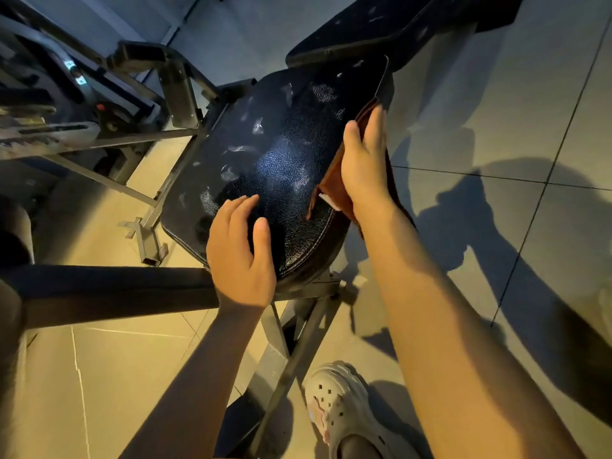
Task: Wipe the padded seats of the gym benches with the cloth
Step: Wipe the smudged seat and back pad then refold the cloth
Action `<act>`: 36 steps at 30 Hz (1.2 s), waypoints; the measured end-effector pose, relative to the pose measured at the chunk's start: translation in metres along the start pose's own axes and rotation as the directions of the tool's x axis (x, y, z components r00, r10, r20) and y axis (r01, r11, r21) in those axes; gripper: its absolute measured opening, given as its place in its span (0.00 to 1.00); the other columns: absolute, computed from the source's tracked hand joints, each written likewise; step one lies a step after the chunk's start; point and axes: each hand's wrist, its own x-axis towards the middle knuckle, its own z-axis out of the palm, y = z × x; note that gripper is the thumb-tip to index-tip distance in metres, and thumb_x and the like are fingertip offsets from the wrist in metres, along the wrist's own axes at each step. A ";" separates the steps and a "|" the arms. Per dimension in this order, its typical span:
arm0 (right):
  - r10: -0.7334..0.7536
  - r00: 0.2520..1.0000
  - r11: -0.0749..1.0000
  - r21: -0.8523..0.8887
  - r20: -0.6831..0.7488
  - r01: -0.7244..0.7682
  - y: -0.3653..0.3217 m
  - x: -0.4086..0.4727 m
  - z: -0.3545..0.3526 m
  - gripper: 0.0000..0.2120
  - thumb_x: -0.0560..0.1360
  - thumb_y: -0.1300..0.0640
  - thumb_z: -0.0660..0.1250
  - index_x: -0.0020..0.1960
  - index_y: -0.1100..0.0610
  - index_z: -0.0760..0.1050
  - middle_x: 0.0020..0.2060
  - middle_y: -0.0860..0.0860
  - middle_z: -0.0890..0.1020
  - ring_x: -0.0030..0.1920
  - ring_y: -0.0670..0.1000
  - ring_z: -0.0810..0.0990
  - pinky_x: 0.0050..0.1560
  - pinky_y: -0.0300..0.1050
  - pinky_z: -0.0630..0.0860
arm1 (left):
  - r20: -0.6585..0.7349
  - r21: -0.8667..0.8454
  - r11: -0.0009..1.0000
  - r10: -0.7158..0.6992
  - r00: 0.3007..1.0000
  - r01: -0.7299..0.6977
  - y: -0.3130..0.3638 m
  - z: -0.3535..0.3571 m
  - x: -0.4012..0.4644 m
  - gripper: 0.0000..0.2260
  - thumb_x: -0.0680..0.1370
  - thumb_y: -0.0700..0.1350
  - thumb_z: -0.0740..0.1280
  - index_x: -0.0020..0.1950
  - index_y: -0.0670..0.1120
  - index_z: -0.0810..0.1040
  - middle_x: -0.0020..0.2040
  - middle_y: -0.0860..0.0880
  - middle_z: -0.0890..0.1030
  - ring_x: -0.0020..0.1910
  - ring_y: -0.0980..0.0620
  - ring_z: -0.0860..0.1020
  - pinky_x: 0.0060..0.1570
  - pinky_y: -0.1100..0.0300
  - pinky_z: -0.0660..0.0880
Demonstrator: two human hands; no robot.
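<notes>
The black padded seat (278, 154) of a gym bench fills the middle of the view, worn with pale scuffs. A brown cloth (332, 180) lies along the seat's right edge, partly hanging over the side. My right hand (362, 160) presses flat on the cloth with straight fingers pointing away from me. My left hand (241, 253) rests on the seat's near left corner, fingers relaxed and spread on the leather, thumb up. The bench's black backrest pad (397, 24) rises beyond the seat at the top.
A grey metal frame (291, 342) carries the seat. A dark padded roller bar (109, 289) runs left from the seat's front. More machine parts and metal brackets (175, 91) stand at the upper left. Tiled floor (496, 134) lies to the right; my grey clog (341, 412) is below.
</notes>
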 end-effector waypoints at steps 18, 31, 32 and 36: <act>-0.131 0.991 0.991 -0.023 -0.004 0.131 0.015 -0.057 0.009 0.31 0.82 0.49 0.52 0.79 0.55 0.44 0.80 0.50 0.47 0.78 0.45 0.45 0.73 0.30 0.41 | -0.175 0.084 0.996 0.010 0.984 0.005 0.008 0.008 -0.007 0.18 0.80 0.49 0.56 0.65 0.44 0.77 0.65 0.48 0.75 0.66 0.53 0.70 0.67 0.59 0.63; -0.104 0.995 0.994 -0.025 0.009 0.104 0.001 0.063 -0.009 0.33 0.80 0.49 0.50 0.79 0.60 0.44 0.80 0.56 0.47 0.79 0.51 0.45 0.77 0.42 0.43 | -0.119 0.192 0.980 0.080 0.990 -0.056 0.008 0.007 -0.005 0.19 0.78 0.49 0.54 0.65 0.45 0.75 0.62 0.42 0.77 0.62 0.42 0.74 0.63 0.47 0.69; -0.092 0.996 0.996 -0.020 0.003 0.092 0.004 0.043 -0.007 0.33 0.79 0.48 0.50 0.79 0.60 0.45 0.80 0.55 0.47 0.79 0.50 0.46 0.76 0.39 0.43 | -0.110 0.197 0.979 0.070 0.992 -0.047 0.008 0.007 -0.005 0.19 0.78 0.49 0.54 0.65 0.45 0.75 0.62 0.42 0.77 0.62 0.42 0.74 0.63 0.47 0.69; -0.073 0.997 0.997 0.001 0.003 0.073 0.010 -0.048 0.005 0.32 0.81 0.46 0.50 0.79 0.59 0.45 0.79 0.53 0.47 0.78 0.46 0.45 0.76 0.37 0.42 | -0.091 0.215 0.977 0.020 0.996 0.000 0.010 0.007 -0.005 0.21 0.80 0.51 0.53 0.65 0.42 0.76 0.63 0.42 0.77 0.63 0.45 0.73 0.64 0.51 0.67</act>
